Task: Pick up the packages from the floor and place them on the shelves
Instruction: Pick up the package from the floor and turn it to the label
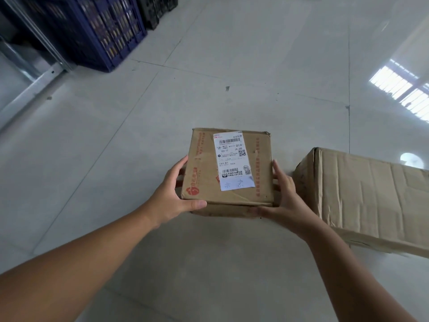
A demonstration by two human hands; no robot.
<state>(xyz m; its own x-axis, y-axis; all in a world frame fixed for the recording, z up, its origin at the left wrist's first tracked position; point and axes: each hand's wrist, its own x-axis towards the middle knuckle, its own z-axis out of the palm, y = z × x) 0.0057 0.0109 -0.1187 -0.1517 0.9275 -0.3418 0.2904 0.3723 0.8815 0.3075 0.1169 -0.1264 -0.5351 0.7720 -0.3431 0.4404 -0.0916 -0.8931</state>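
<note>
Package [228, 169] held near the middle of the view, label side up, pressed between left hand [173, 196] at 9 o'clock and right hand [286, 201] at 3 o'clock. Grip of each hand wrapped on a side of the box: left thumb laid over the near top edge, left fingers along the side; right fingers along the other side, right thumb tucked at the near bottom edge. Hard to tell whether lifted off the floor [232, 89] or resting on it; probably just raised.

Possible trouble from here: held by side pressure alone, with little support seen under the bottom, so could slide down through the palms if heavy. Cardboard worn and dented at the far corner, so could give way under a hard squeeze. Second, bigger box [366, 198] lying at 3 o'clock, just beside the right hand; could be knocked by the wrist or tripped over when turning.

Floor of pale glossy tiles with thin joints, window light mirrored at 2 o'clock; looks smooth, maybe slippery for feet. Blue crate [97, 31] at 11 o'clock, metal shelf frame [39, 77] at 10 o'clock, well apart from the package.
</note>
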